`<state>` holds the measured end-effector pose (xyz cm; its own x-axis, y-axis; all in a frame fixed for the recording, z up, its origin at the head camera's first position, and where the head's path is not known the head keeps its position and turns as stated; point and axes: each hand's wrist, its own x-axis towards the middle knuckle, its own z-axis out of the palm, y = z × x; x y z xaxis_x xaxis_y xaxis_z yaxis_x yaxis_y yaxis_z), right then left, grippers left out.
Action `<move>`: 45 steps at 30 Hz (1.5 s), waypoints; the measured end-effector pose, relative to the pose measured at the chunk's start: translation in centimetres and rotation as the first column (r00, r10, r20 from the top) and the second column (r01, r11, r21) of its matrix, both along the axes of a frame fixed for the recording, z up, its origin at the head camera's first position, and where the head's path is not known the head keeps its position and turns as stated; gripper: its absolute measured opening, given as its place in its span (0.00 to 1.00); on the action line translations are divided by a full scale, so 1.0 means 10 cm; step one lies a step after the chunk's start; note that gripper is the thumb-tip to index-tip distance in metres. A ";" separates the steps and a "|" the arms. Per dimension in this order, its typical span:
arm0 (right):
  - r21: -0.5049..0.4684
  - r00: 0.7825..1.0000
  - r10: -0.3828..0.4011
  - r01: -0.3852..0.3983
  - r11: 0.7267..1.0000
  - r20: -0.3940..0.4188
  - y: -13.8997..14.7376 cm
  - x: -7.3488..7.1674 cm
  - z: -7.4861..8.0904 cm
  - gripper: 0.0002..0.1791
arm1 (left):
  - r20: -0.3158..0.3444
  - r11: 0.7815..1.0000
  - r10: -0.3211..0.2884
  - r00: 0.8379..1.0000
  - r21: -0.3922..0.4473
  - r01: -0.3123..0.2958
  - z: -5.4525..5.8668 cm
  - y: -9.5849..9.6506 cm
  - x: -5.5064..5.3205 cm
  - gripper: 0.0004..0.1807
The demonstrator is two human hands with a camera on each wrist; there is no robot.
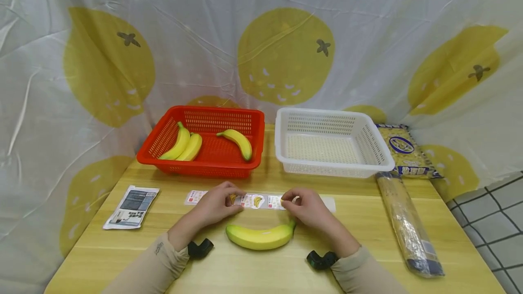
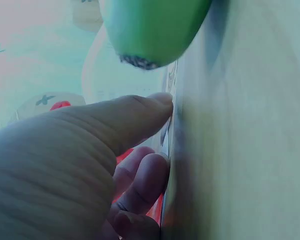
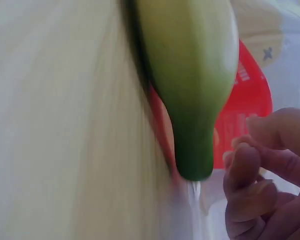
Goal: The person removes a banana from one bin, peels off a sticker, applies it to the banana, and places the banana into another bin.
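Observation:
A clear strip of banana stickers (image 1: 263, 201) lies across the table. My left hand (image 1: 215, 203) rests on it, thumb at the near edge and index finger at the far edge; its thumb (image 2: 140, 117) lies fairly straight. Towards the strip's right end, my right hand (image 1: 308, 208) pinches a sticker's edge between thumb and index finger, the other fingers curled (image 3: 250, 205). What lies between those fingertips is mostly hidden. Just in front of the strip, between my wrists, lies a banana (image 1: 259, 237), its green tip (image 2: 155, 35) left and its stem (image 3: 194, 155) right.
Behind my left hand stands a red basket (image 1: 212, 167) with 3 bananas inside. A white basket (image 1: 339, 170) stands beside it. A flat packet (image 1: 132, 207) lies at the left. Along the right are a yellow bag (image 1: 408, 151) and a long clear package (image 1: 410, 226).

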<state>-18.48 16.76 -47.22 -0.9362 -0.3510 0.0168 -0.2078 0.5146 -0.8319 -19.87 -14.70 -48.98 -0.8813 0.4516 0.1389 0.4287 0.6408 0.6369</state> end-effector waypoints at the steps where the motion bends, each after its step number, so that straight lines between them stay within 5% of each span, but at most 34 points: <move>1: 0.018 1.000 0.007 -0.007 1.000 -0.016 -0.03 -0.01 0.01 0.06 | -0.004 1.000 0.000 1.000 -0.010 0.000 -0.01 0.00 0.00 0.19; 7: 0.198 0.992 0.000 0.025 0.980 -0.126 -0.11 -0.08 0.02 0.14 | -0.022 0.999 0.007 1.000 -0.036 -0.008 -0.02 0.02 0.00 0.17; 12: 0.289 0.991 -0.028 0.065 0.955 -0.131 -0.11 -0.14 -0.06 0.18 | -0.028 0.999 0.012 1.000 -0.037 -0.013 -0.03 0.03 -0.01 0.16; 16: 0.302 0.988 -0.011 0.058 0.951 -0.154 -0.12 -0.15 -0.06 0.20 | -0.028 0.996 -0.061 0.998 0.063 0.063 -0.04 0.05 -0.03 0.16; 19: 0.280 0.985 0.015 0.035 0.960 -0.173 -0.14 -0.15 -0.04 0.21 | -0.013 0.973 -0.157 0.988 0.167 0.157 -0.05 0.08 -0.04 0.17; 21: 0.284 0.985 0.039 0.011 0.959 -0.169 -0.15 -0.14 -0.03 0.21 | -0.027 0.964 -0.166 0.986 0.208 0.168 -0.05 0.10 -0.04 0.16; 23: 0.310 0.985 0.064 -0.011 0.951 -0.163 -0.15 -0.14 -0.03 0.21 | -0.066 0.972 -0.103 0.993 0.205 0.114 -0.04 0.09 -0.03 0.13; 26: 0.366 0.982 0.080 -0.013 0.931 -0.170 -0.12 -0.13 -0.04 0.19 | -0.154 0.993 0.087 0.984 0.089 -0.074 -0.01 0.05 -0.01 0.11; 28: 0.391 0.981 0.075 0.000 0.920 -0.177 -0.10 -0.12 -0.03 0.18 | -0.176 0.981 0.184 0.967 -0.034 -0.193 0.01 0.00 -0.01 0.15; 31: 0.423 0.982 0.061 0.020 0.906 -0.177 -0.06 -0.10 -0.01 0.14 | -0.156 0.938 0.251 0.955 -0.204 -0.280 0.02 -0.08 0.00 0.25; 36: 0.461 0.979 0.072 0.025 0.887 -0.192 -0.04 -0.05 0.03 0.08 | -0.094 0.918 0.277 0.956 -0.268 -0.292 0.05 -0.14 -0.01 0.30; 41: 0.432 0.975 0.100 -0.004 0.902 -0.201 -0.04 -0.02 0.02 0.17 | -0.097 0.940 0.229 0.969 -0.235 -0.246 0.05 -0.15 -0.03 0.23; 45: 0.372 0.968 0.125 -0.036 0.927 -0.218 -0.05 0.00 -0.01 0.29 | -0.079 0.975 0.173 0.982 -0.125 -0.182 0.01 -0.12 -0.04 0.16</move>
<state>-18.50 16.30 -47.28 -0.8895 -0.4482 0.0886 -0.4264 0.7447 -0.5134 -20.31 -15.90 -48.88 -0.9397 0.3070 0.1504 0.3395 0.7864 0.5161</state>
